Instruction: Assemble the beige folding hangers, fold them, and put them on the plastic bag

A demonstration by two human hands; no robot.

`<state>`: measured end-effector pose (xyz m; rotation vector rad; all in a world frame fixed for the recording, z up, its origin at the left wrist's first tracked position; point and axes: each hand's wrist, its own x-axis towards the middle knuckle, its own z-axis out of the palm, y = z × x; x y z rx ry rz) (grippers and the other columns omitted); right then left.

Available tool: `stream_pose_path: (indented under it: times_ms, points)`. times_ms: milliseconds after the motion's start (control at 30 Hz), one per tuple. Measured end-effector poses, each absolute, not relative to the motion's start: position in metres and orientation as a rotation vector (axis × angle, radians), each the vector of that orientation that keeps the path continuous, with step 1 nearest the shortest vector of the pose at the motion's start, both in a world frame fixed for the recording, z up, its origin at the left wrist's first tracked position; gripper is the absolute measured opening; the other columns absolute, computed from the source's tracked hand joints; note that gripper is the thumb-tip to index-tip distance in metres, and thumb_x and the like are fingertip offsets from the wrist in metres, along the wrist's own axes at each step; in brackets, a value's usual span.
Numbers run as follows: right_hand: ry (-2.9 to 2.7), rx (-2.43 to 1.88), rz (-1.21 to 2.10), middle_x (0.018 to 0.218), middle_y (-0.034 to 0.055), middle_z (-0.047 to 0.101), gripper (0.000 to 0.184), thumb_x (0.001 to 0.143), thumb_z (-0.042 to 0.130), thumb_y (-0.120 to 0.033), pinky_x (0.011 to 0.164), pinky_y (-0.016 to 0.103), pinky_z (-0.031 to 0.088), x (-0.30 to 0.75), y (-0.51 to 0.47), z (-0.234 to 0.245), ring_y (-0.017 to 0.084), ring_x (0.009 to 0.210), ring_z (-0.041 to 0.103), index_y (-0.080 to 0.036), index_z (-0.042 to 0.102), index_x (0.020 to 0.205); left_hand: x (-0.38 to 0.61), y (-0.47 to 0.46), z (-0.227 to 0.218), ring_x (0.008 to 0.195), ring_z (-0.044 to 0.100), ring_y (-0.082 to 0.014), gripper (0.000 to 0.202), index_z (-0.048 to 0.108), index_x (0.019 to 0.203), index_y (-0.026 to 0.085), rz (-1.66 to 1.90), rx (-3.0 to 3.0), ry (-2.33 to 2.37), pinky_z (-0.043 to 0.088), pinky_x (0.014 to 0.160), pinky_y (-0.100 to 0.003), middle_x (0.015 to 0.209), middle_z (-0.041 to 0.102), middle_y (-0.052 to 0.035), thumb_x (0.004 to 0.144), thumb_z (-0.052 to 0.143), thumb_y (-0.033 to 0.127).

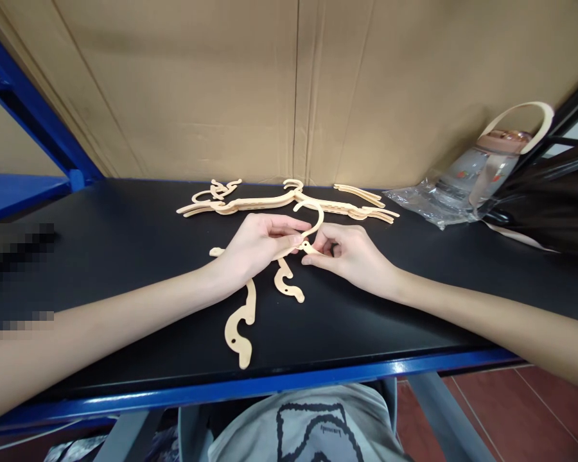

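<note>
A hooked, cream plastic hanger [320,222] is pinched two-handed. The left hand [256,247] is at nine o'clock, right hand [358,258] at three.

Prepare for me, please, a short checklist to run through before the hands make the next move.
1. Left hand has hold of the hanger hook: ok, pinched near its base.
2. Right hand has hold of the small holed piece: ok, between thumb and finger.
3. Hook and holed piece locked together: cannot tell, fingers cover part of the joint.
4. Space below the left hand free of parts: not ok, a larger notched piece and a smaller one show there.
5. Water bottle apart from both hands: ok, far to the right.
</note>
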<state>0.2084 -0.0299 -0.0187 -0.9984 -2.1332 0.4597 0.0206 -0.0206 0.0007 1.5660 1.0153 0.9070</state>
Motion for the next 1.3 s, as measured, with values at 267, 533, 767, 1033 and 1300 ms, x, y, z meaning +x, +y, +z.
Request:
stream_pose_path:
  times_ms: [267, 533, 767, 1033, 1300]
  points:
    - [-2.174, -1.02, 0.399, 0.063, -0.0048, 0.053, 0.023, 0.079, 0.071, -0.022, 0.055, 0.023, 0.035, 0.212, -0.033, -0.013, 0.008, 0.055, 0.045, -0.018, 0.052, 0.066, 0.019, -0.019, 0.002, 0.084, 0.07, -0.0188, 0.037, 0.067, 0.113, 0.013, 0.885, 1.585, 1.042, 0.052, 0.083, -0.032, 0.088, 0.076, -0.0061, 0.077, 0.07, 0.021]
    - [-2.188, -1.008, 0.331, 0.066, -0.0042, 0.054, 0.022, 0.082, 0.07, -0.025, 0.055, 0.022, 0.035, 0.213, -0.034, -0.01, 0.008, 0.058, 0.047, -0.017, 0.054, 0.07, 0.013, -0.02, 0.016, 0.081, 0.066, -0.0149, 0.023, 0.073, 0.094, 0.014, 0.67, 1.651, 1.106, 0.048, 0.075, -0.026, 0.088, 0.074, -0.0038, 0.079, 0.069, 0.032]
    - [-2.171, -1.092, 0.298, 0.067, -0.0039, 0.059, 0.022, 0.08, 0.073, -0.031, 0.055, 0.023, 0.034, 0.214, -0.033, -0.009, 0.009, 0.06, 0.051, -0.018, 0.058, 0.069, 0.011, -0.017, 0.014, 0.068, 0.059, -0.0109, 0.022, 0.072, 0.088, 0.017, 0.764, 1.641, 1.063, 0.042, 0.06, -0.022, 0.076, 0.068, -0.0012, 0.08, 0.068, 0.036]
    - [-2.228, -1.026, 0.255, 0.079, -0.0013, 0.067, 0.017, 0.083, 0.07, -0.031, 0.06, 0.024, 0.042, 0.215, -0.033, -0.013, 0.012, 0.07, 0.062, -0.018, 0.061, 0.076, 0.008, -0.016, 0.015, 0.074, 0.063, -0.0104, 0.019, 0.074, 0.088, 0.018, 0.686, 1.55, 1.034, 0.046, 0.068, -0.022, 0.082, 0.071, -0.0017, 0.078, 0.072, 0.034]
    - [-2.273, -0.9, 0.154, 0.08, 0.0002, 0.066, 0.012, 0.084, 0.068, -0.029, 0.063, 0.025, 0.046, 0.216, -0.032, -0.016, 0.014, 0.075, 0.063, -0.018, 0.066, 0.079, 0.004, -0.012, 0.018, 0.083, 0.066, -0.0118, 0.016, 0.074, 0.087, 0.018, 0.592, 1.508, 1.017, 0.051, 0.076, -0.022, 0.087, 0.074, -0.0024, 0.075, 0.074, 0.028]
